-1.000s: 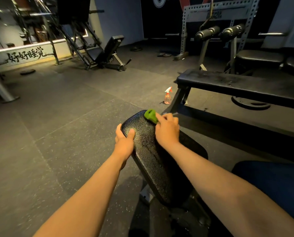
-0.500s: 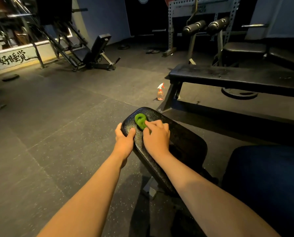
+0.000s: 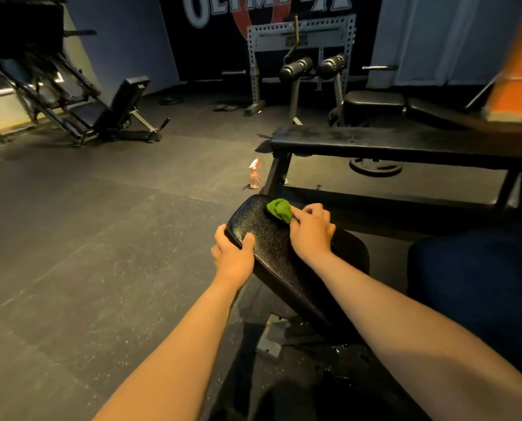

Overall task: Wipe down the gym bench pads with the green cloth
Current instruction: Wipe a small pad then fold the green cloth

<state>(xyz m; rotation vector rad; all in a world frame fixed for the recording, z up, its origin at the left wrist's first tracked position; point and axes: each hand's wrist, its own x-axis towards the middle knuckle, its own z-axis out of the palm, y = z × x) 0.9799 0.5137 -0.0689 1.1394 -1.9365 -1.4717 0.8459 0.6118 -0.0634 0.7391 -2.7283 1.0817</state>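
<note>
A black textured bench pad [image 3: 268,238] tilts up in front of me, its far end rounded. The bunched green cloth [image 3: 279,209] lies on the pad's far right corner, pressed under the fingers of my right hand [image 3: 311,230]. My left hand [image 3: 233,258] grips the pad's left edge, thumb on top and fingers curled under. A second, flat black bench [image 3: 375,142] stands beyond, to the right.
A small spray bottle [image 3: 254,174] with pink liquid stands on the rubber floor by the flat bench's leg. An incline bench and leg press machine [image 3: 113,117] sit far left. A rack with roller pads [image 3: 311,66] is at the back. A blue seat [image 3: 478,284] is on my right.
My right hand has slid the cloth across the pad's far end, to the left half a second ago and now back to the right corner. My left hand keeps its grip on the edge.
</note>
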